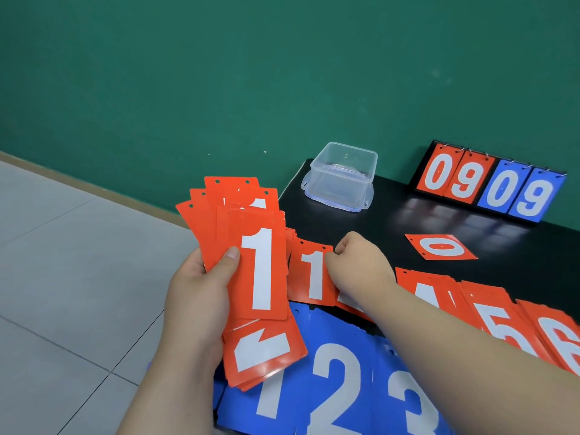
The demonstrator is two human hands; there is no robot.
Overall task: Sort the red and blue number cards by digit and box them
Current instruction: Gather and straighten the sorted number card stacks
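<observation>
We hold a fan of red cards (251, 246) in our left hand (201, 290), with the thumb pressed on the front card, a red 1, and the fingers closed behind the stack. Our right hand (354, 262) is curled, and its fingertips pinch the edge of a red 1 card (310, 274) that lies on the black table (408, 215), just right of the fan. To the right we see red piles showing 4, 5 and 6 (558, 340), and a single red 0 card (441, 246) lies farther away. Near us the blue cards (339, 372) show 1, 2 and 3. The clear box (342, 177) stands at the far side on its lid, and it seems empty; nothing is boxed yet. A flip scoreboard (489, 186) reading 0909 stands at the far right.

We think the main risk is the fan itself. It is loose and wide, and one card at the bottom is already turned sideways, so a weak grip could let cards slide to the floor on the left. Also, our right forearm lies over the piles, so it could push them and mix digits.
</observation>
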